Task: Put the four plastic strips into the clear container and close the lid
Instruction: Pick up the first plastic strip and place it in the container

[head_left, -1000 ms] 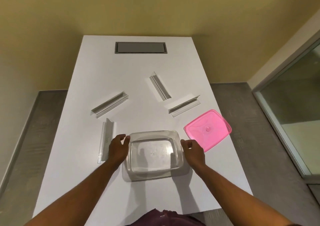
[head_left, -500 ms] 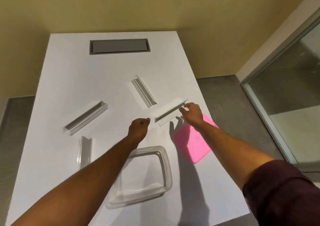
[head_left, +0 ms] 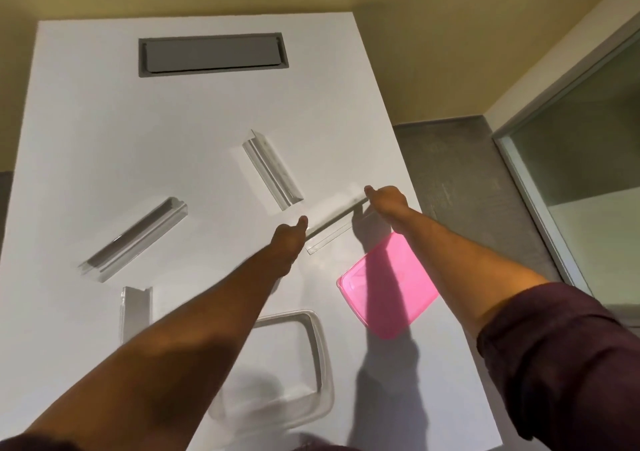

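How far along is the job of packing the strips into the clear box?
Nothing is packed yet: the clear container holds no strips. In hand: both hands, left hand and right hand, are at the ends of one strip. Left: three other strips on the table, then fitting the pink lid.

A white table (head_left: 104, 139) with a grey hatch (head_left: 213, 54) meets yellow walls (head_left: 433, 18); grey floor (head_left: 460, 173), glass partition (head_left: 588, 139) right.
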